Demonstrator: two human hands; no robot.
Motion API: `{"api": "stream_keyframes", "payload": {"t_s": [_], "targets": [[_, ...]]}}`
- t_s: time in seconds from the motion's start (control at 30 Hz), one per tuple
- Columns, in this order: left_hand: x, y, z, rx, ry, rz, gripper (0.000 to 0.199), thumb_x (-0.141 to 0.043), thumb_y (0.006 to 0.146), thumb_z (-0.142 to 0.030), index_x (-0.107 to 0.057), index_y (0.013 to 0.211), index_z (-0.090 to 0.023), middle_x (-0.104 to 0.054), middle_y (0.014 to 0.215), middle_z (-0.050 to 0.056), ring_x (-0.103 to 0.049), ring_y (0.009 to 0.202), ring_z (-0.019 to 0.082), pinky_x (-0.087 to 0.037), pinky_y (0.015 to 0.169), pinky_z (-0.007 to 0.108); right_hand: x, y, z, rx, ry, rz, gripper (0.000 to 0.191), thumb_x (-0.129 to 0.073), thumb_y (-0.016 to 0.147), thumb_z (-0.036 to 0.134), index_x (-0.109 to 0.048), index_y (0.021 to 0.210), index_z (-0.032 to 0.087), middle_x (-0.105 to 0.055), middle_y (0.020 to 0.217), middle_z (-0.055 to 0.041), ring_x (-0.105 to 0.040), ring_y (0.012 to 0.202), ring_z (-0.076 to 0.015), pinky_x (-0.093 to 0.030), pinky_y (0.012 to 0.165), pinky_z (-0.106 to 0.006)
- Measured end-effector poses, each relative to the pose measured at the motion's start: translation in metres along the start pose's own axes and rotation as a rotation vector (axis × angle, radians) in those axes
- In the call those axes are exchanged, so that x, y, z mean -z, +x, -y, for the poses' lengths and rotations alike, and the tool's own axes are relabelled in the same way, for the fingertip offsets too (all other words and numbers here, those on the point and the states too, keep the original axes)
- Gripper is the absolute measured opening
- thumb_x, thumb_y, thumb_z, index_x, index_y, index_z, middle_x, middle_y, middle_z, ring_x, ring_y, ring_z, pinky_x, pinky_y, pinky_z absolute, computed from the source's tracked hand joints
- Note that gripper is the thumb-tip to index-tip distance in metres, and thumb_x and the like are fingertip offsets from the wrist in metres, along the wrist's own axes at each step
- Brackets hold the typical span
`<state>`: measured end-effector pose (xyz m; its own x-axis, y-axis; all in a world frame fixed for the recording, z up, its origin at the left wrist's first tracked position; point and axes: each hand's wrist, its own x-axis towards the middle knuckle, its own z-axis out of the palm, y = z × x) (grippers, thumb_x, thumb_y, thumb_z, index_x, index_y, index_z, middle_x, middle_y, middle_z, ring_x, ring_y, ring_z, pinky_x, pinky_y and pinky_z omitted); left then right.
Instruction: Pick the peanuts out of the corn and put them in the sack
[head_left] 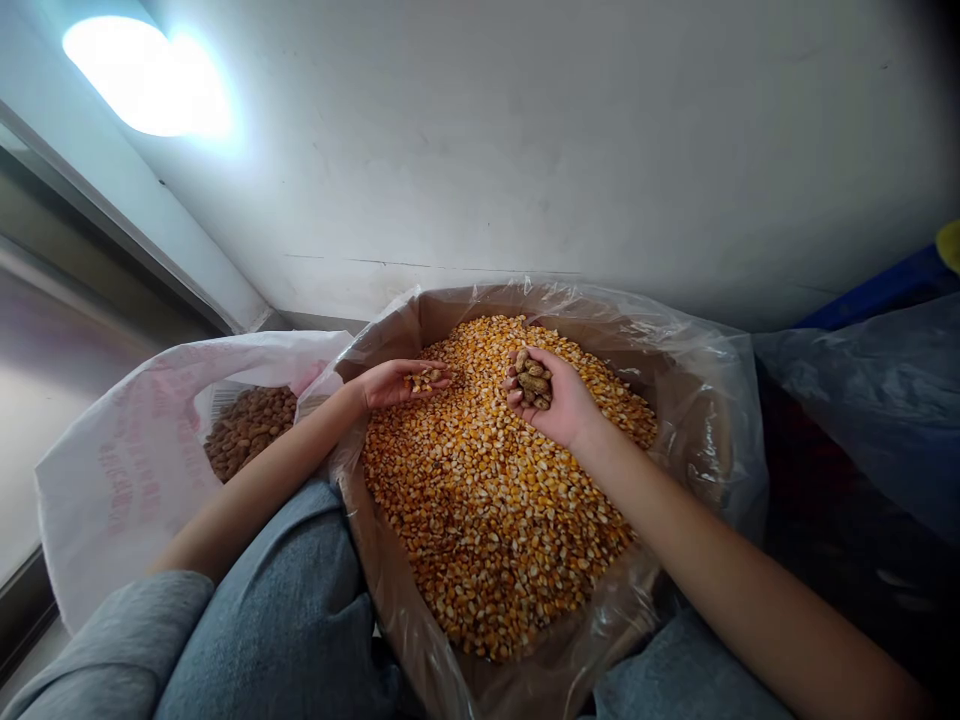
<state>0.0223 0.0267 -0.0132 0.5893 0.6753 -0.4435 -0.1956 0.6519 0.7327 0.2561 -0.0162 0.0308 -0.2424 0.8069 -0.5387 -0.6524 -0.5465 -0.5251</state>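
Note:
Loose yellow corn kernels (480,480) fill a large box lined with clear plastic (697,440). Over the far right part of the corn, my right hand (559,400) is turned palm up with fingers curled around several unshelled peanuts (534,385). My left hand (390,384) is at the far left part of the box, also palm up, its fingers stretched toward the middle. A small pile of kernels (424,380) rests on those fingers; whether a peanut lies among them is hard to tell.
A white bag with pink printing (127,470) stands left of the box and holds brown nut-like pieces (251,430). Behind is a pale wall (525,150). Grey plastic sheeting (877,390) lies at the right, beside a blue object (877,288). My knees flank the box.

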Motion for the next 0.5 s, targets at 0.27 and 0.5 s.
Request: {"api": "stream_keyframes", "payload": {"t_s": [0.27,0.5], "targets": [[-0.013,-0.007,-0.001,-0.097,0.317,0.110,0.037,-0.040,0.082,-0.029,-0.044,0.118,-0.019,-0.045,0.124,0.008,-0.039,0.114,0.015,-0.035,0.088,0.026,0.001,0.003,0.000,-0.008,0.001,0.020,0.014,-0.043,0.075,0.023,-0.055,0.074,0.015,-0.052,0.054,-0.0007,-0.047,0.046,-0.0084,-0.035,0.037,-0.016],[-0.004,-0.003,0.008,-0.291,1.280,-0.160,0.030,-0.056,0.068,-0.035,-0.060,0.093,-0.018,-0.061,0.097,0.004,-0.052,0.090,0.017,-0.035,0.081,0.025,0.003,0.004,-0.001,-0.014,-0.003,0.007,0.014,-0.044,0.074,0.024,-0.055,0.074,0.016,-0.053,0.055,-0.0008,-0.047,0.047,-0.0081,-0.035,0.037,-0.016]]}}
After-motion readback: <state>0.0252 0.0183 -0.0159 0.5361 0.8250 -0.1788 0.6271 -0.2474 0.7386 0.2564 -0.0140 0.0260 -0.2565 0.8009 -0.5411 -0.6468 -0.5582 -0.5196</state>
